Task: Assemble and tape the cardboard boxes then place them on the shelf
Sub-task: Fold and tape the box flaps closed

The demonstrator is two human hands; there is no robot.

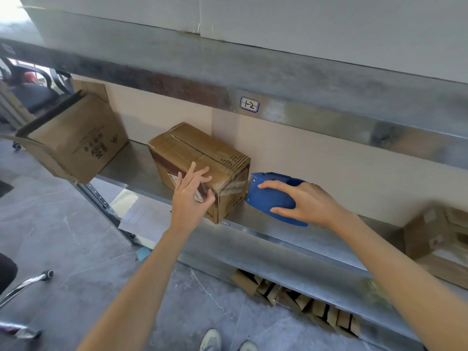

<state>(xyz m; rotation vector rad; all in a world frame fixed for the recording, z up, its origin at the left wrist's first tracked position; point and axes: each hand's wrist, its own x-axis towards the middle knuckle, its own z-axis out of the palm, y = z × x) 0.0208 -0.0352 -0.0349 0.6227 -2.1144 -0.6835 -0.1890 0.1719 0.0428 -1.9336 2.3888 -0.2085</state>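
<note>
While left hand [193,196] touches box [192,150] — right hand [306,202]'s dispenser [268,198] abuts it.

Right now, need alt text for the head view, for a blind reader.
The left hand presses on a taped cardboard box on a metal shelf while the right hand grips a blue tape dispenser against the box's right end. A second box sits tilted at the shelf's left end.

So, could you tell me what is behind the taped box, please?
A beige panel stands behind the taped box; the strip the box covers cannot be seen.
</note>
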